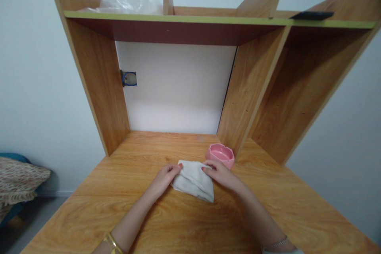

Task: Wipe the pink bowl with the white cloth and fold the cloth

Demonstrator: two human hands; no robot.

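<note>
A folded white cloth (195, 181) lies on the wooden desk (149, 214), near its middle. My left hand (165, 177) pinches the cloth's upper left corner with curled fingers. My right hand (219, 172) grips the cloth's upper right edge, fingers closed on the fabric. A small pink bowl (220, 154) stands just behind my right hand, close to the upright wooden divider.
A wooden hutch rises at the back, with side panels (101, 83) and a divider (247, 95) framing a white wall. On the upper shelf (178, 19) lie a clear plastic bag (131, 3) and a dark flat object (312, 15). A patterned cloth (18, 182) shows at far left.
</note>
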